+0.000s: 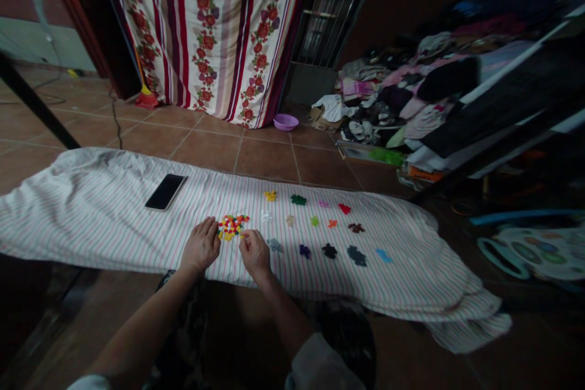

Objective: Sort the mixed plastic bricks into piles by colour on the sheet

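My left hand lies with fingers stretched out on the striped cloth, its fingertips at the left edge of a mixed pile of small pieces in red, yellow, orange, white and green. Across the pile, my right hand is closed in a pinch, and a small yellow piece shows at its fingertips. To the right, similar pieces lie grouped by colour. Among them are yellow, dark green, red, white, brown, grey, black and blue groups.
A phone lies on the left of the striped cloth. Beyond it are a tiled floor, a purple basin, a flowered curtain and a red broom. Heaped clothes fill the right side.
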Available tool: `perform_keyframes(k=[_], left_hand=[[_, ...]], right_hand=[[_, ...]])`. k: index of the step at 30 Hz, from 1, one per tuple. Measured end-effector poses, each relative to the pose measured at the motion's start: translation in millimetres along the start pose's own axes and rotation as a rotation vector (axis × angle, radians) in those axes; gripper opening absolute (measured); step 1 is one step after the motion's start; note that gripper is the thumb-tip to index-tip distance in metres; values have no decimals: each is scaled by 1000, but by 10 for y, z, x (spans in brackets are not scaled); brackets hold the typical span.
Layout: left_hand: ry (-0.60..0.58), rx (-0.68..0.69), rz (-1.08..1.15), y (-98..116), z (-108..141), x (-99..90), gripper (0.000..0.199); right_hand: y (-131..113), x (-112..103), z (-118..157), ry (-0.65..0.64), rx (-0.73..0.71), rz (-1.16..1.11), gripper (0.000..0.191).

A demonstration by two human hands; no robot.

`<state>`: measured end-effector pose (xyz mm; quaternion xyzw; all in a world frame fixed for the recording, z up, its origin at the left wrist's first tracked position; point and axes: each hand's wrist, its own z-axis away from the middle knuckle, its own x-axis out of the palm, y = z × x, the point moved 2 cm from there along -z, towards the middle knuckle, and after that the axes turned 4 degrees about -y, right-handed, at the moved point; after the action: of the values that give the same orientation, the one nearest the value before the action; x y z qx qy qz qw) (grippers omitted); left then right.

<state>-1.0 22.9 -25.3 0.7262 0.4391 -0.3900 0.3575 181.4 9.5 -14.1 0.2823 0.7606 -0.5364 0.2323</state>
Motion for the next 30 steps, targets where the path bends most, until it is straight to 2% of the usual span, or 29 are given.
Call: perform_keyframes(k=[8,14,18,23,30], left_hand=[[40,21,-27,13,2,-5,37],[59,36,-47,14,3,4,37],[60,43,-59,9,5,10,37],[51,44,-79,11,4,14,37],[62,47,-68,13,3,2,38]], right_hand=[[62,-11,-36,68,7,-85,23],[144,-135,-162,88,-23,-169,22],[302,-276,-405,161,8,-158,19],[634,-462,-803,239,114,-127,19],[1066,-586,-1248,185,259,-80,15]])
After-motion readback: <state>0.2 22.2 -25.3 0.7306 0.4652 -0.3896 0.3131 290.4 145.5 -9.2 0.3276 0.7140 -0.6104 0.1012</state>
